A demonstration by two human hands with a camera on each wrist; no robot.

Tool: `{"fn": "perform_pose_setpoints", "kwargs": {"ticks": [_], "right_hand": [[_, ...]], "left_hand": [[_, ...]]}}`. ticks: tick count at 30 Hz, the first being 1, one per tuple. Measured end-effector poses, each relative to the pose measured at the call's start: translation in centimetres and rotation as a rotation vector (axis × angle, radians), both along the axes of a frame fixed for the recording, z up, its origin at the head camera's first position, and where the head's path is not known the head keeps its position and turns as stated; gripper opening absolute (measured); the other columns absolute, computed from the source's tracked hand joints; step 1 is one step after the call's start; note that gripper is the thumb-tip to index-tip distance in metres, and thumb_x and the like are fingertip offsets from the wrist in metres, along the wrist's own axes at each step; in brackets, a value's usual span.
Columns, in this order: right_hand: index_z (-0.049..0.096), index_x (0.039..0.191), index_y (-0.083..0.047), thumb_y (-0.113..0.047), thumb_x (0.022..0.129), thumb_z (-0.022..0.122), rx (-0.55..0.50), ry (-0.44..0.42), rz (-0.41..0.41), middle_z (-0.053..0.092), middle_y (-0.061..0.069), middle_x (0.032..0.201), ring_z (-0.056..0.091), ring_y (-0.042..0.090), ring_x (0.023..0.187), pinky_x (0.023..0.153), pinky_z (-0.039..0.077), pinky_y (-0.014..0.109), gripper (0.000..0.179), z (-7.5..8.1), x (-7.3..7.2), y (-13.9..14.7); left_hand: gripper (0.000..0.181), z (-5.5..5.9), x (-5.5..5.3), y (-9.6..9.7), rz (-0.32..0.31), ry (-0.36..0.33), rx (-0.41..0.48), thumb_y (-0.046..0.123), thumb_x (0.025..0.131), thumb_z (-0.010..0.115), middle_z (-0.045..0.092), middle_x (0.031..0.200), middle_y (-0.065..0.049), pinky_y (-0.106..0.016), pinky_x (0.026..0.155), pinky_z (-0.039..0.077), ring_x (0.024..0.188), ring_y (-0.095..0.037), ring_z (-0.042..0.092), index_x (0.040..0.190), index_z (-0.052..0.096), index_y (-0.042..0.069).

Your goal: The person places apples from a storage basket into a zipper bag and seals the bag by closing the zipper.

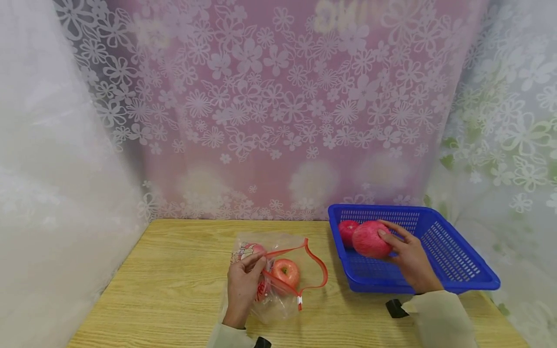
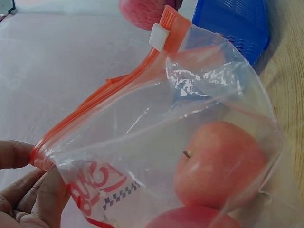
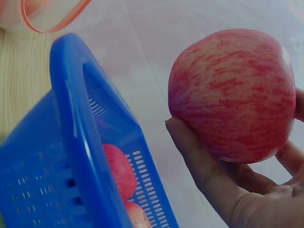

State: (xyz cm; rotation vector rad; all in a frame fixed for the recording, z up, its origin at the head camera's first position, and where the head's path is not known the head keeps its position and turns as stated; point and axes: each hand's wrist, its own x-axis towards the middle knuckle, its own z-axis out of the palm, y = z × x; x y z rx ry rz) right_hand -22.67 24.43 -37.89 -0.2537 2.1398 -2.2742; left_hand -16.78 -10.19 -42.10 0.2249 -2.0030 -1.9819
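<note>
A clear plastic zip bag (image 1: 278, 311) with an orange-red zip edge lies on the table, its mouth spread apart toward the right. My left hand (image 1: 244, 285) pinches that edge between thumb and fingers. Inside the bag sits a red apple (image 2: 218, 164), with another apple (image 2: 190, 219) beside it. A white slider (image 2: 158, 37) is at one end of the zip. My right hand (image 1: 411, 258) holds a large red apple (image 3: 232, 95) between thumb and fingers, raised above the blue basket. Two more apples, one nearer (image 3: 121, 173), show in the basket through the right wrist view.
The blue plastic basket (image 1: 378, 289) with slotted walls stands at the table's right side, to the right of the bag. The wooden table (image 1: 174, 280) ends at a flower-patterned curtain (image 1: 270, 121) behind, and pale sheeting hangs on both sides.
</note>
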Motion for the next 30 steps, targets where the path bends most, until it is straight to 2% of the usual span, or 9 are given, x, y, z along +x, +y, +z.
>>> {"fn": "perform_pose_setpoints", "kwargs": {"ticks": [4, 9, 19, 23, 30], "right_hand": [[0.056, 0.136, -0.019, -0.021, 0.099, 0.056, 0.006, -0.001, 0.017, 0.054, -0.015, 0.117, 0.061, 0.003, 0.099, 0.075, 0.057, 0.03, 0.038, 0.0, 0.2, -0.3], [0.05, 0.141, -0.013, -0.021, 0.099, 0.055, 0.043, 0.005, 0.029, 0.051, -0.009, 0.119, 0.06, 0.003, 0.101, 0.077, 0.056, 0.03, 0.043, 0.0, 0.6, -1.0], [0.061, 0.129, -0.028, -0.019, 0.098, 0.057, 0.026, -0.041, 0.033, 0.055, -0.014, 0.116, 0.062, 0.006, 0.1, 0.077, 0.057, 0.035, 0.032, -0.5, 1.3, -2.4], [0.057, 0.135, -0.021, -0.019, 0.099, 0.057, 0.049, -0.044, 0.026, 0.053, -0.008, 0.12, 0.061, 0.006, 0.101, 0.078, 0.056, 0.036, 0.036, -0.8, 1.5, -2.9], [0.048, 0.141, -0.01, -0.023, 0.098, 0.058, 0.101, -0.071, 0.039, 0.047, 0.011, 0.132, 0.06, 0.011, 0.104, 0.082, 0.055, 0.038, 0.046, -1.2, 1.7, -4.0]], "left_hand": [[0.025, 0.1, 0.1, 0.1, 0.004, 0.006, -0.002, 0.012, 0.091, 0.066, 0.071, 0.104, -0.015, -0.015, 0.065, 0.051, 0.084, -0.008, 0.064, 0.109, 0.07, -0.005], [0.026, 0.1, 0.1, 0.1, 0.006, 0.008, -0.001, 0.013, 0.091, 0.066, 0.071, 0.104, -0.015, -0.015, 0.065, 0.051, 0.084, -0.008, 0.064, 0.109, 0.07, -0.005], [0.025, 0.2, 0.3, 0.3, 0.008, -0.009, 0.003, 0.012, 0.091, 0.067, 0.071, 0.104, -0.016, -0.015, 0.068, 0.052, 0.085, -0.008, 0.065, 0.108, 0.071, -0.005], [0.025, 0.2, 0.4, 0.3, 0.006, -0.015, 0.009, 0.011, 0.091, 0.066, 0.071, 0.104, -0.016, -0.016, 0.069, 0.053, 0.087, -0.01, 0.066, 0.109, 0.071, -0.006], [0.023, 0.2, 0.4, 0.4, 0.002, -0.013, 0.016, 0.01, 0.091, 0.066, 0.071, 0.104, -0.017, -0.016, 0.07, 0.053, 0.087, -0.011, 0.066, 0.108, 0.071, -0.006]]}}
